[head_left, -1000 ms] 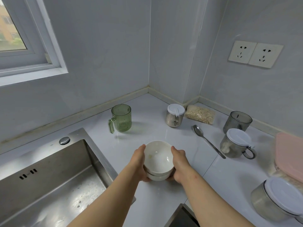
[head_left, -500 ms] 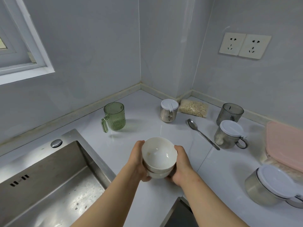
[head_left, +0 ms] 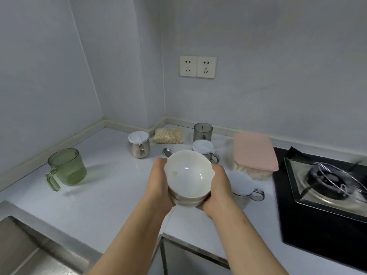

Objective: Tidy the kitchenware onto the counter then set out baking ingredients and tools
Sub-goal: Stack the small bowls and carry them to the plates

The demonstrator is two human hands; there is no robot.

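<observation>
bowl stack (head_left: 188,175) raised and shifted right, clasped from both sides by left hand (head_left: 160,181) and right hand (head_left: 218,187) above counter (head_left: 111,187); top bowl empty. lidded jar (head_left: 241,183) partly hidden behind right hand, stove (head_left: 325,181) at right.

Stacked white bowls (head_left: 188,175), tilted toward the camera, held above the counter (head_left: 111,187).

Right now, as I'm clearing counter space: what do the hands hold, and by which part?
A stack of white bowls, by its outer sides, between left hand and right hand.
</observation>
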